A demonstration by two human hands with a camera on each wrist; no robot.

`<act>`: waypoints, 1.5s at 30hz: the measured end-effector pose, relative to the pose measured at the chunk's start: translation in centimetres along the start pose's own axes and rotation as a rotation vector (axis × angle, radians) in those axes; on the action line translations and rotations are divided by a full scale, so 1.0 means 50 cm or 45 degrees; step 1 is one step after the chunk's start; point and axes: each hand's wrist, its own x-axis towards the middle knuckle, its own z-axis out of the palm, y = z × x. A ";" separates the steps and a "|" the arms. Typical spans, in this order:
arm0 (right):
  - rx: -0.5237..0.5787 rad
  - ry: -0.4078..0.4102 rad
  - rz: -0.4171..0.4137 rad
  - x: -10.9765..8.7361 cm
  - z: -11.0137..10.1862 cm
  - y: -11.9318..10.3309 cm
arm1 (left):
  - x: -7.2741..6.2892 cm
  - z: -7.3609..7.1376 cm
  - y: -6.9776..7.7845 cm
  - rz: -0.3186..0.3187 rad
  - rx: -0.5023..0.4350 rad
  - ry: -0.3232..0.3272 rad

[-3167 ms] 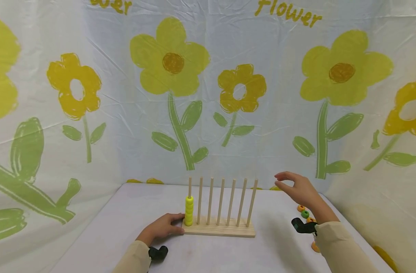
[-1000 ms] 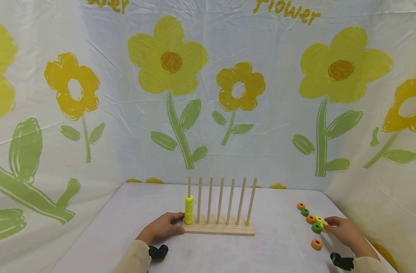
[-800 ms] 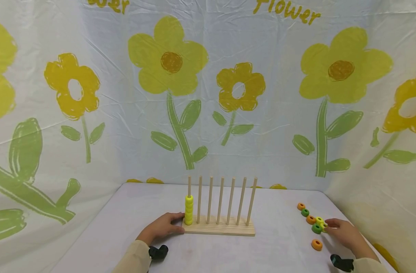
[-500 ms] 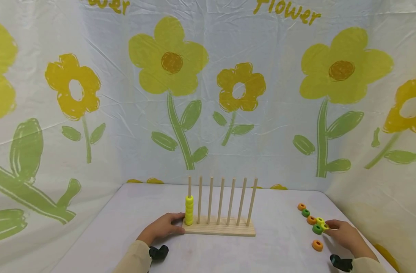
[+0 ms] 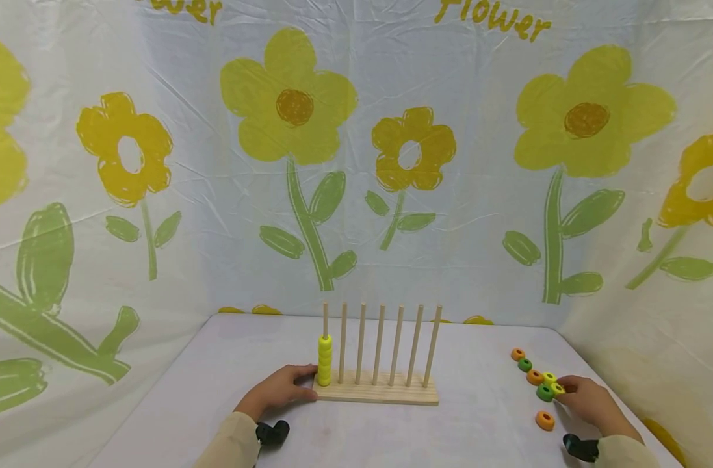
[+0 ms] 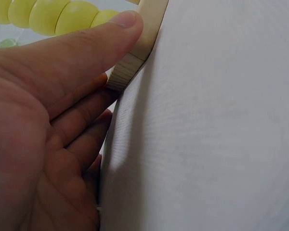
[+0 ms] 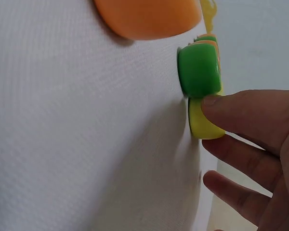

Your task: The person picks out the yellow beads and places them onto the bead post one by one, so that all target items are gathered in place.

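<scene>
A pale wooden peg rack (image 5: pixel 376 392) stands on the table, with a row of upright pegs on its base. Several yellow ring beads (image 5: pixel 324 361) are stacked on its leftmost peg. My left hand (image 5: pixel 278 389) grips the left end of the base, its thumb at the front corner in the left wrist view. At the table's right side my right hand (image 5: pixel 593 403) pinches a yellow bead (image 7: pixel 204 121) between thumb and index finger. That bead still rests on the table, touching a green bead (image 7: pixel 199 70). The other right fingers are spread apart.
Around the pinched bead lie another yellow bead (image 5: pixel 548 377), orange beads (image 5: pixel 534 377) and a second green bead (image 5: pixel 524 365). One orange bead (image 5: pixel 545 420) sits nearer, apart from the cluster. A flower-printed cloth (image 5: pixel 479 214) hangs behind the table.
From above the table, right of the pegs, my right hand has come down to the beads at the right. Over the last second its fingers have settled on the yellow bead. The left hand stays put.
</scene>
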 end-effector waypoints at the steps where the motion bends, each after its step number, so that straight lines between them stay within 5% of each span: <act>1: 0.006 0.001 0.003 0.000 0.000 -0.001 | 0.001 0.000 -0.001 0.004 0.001 0.003; 23: 0.008 0.043 -0.033 -0.019 -0.004 -0.012 | 0.006 0.002 -0.010 0.006 0.010 0.011; 45: -0.083 0.138 -0.203 -0.051 -0.031 -0.100 | 0.004 0.001 -0.009 0.004 0.017 0.022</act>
